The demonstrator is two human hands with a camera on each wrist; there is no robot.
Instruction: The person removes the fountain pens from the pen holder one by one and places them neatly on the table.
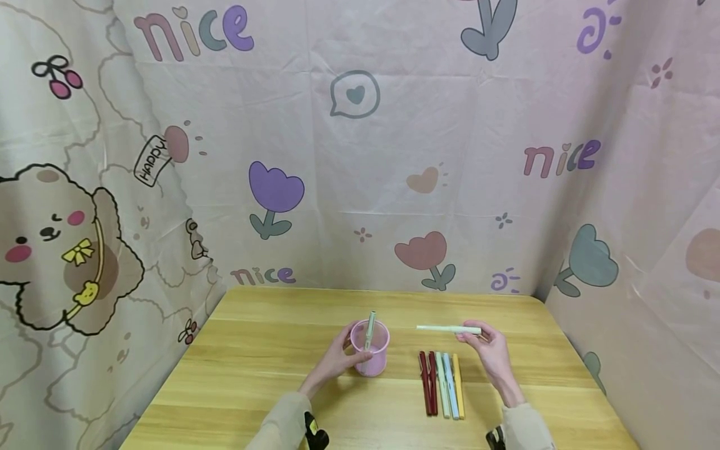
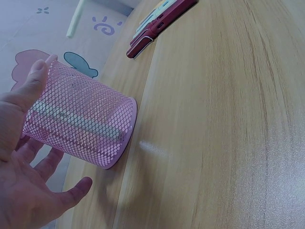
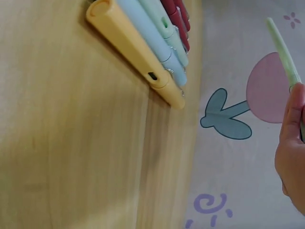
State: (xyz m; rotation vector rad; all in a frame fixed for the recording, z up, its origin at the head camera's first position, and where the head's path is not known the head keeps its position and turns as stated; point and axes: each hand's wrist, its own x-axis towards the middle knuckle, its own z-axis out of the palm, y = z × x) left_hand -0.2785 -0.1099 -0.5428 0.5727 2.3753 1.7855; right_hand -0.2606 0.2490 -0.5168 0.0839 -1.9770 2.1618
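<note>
My left hand (image 1: 340, 357) grips a pink mesh pen holder (image 1: 378, 367) that stands upright on the table. In the left wrist view its thumb lies at the holder's rim, with the fingers round the far side. One pale green pen (image 1: 369, 331) leans inside the holder and shows through the mesh. To the right, my right hand (image 1: 490, 351) pinches another pale green pen (image 1: 439, 328) near one end. This pen is held above the table, roughly level, its free end pointing left toward the holder.
Between the hands several pens lie side by side on the wooden table (image 1: 270, 375): two dark red pens (image 1: 429, 387), a pale green pen (image 1: 442, 386), a light blue pen (image 1: 451, 387) and a yellow pen (image 3: 138, 47). Printed curtains (image 1: 360, 187) hang behind the table and at both sides.
</note>
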